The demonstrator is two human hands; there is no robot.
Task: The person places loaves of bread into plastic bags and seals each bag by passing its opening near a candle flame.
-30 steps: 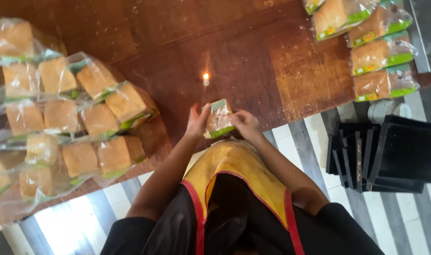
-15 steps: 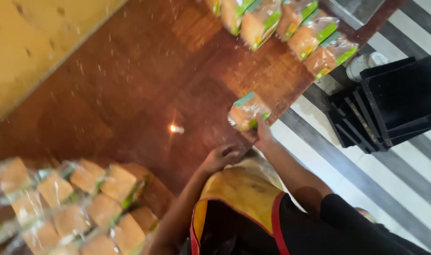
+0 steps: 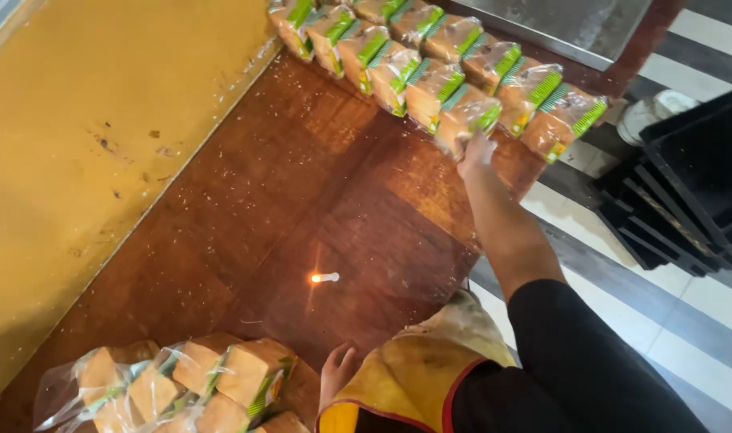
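- Head view: my right hand [image 3: 476,152] is stretched far out across the red-brown table [image 3: 302,200], closed around a bagged loaf of bread [image 3: 466,120] in clear plastic with a green band.
- Half a second ago I held that loaf up over the middle of the table; now it sits at the near end of the row of bagged loaves [image 3: 430,68] along the far edge, touching its neighbours. To my eye it is being added to that row.
- A second ago both hands were on the loaf close to my body. Now my left hand [image 3: 338,375] is back by my yellow apron [image 3: 414,377], fingers loosely open, holding nothing, resting at the table's near edge.
- Just beside that hand lies the other heap of bagged bread [image 3: 197,385], at the lower left.
- A small lit candle [image 3: 324,277] burns on the table between the two groups, well apart from my outstretched arm and from the plastic bags.
- Edges and room: the middle of the table is open; the yellow wall [image 3: 85,160] bounds it on the left. The row runs close to the table's right edge, where black stacked crates [image 3: 687,192] stand on the striped floor [image 3: 663,321] below, so the loaf has little margin on that side.
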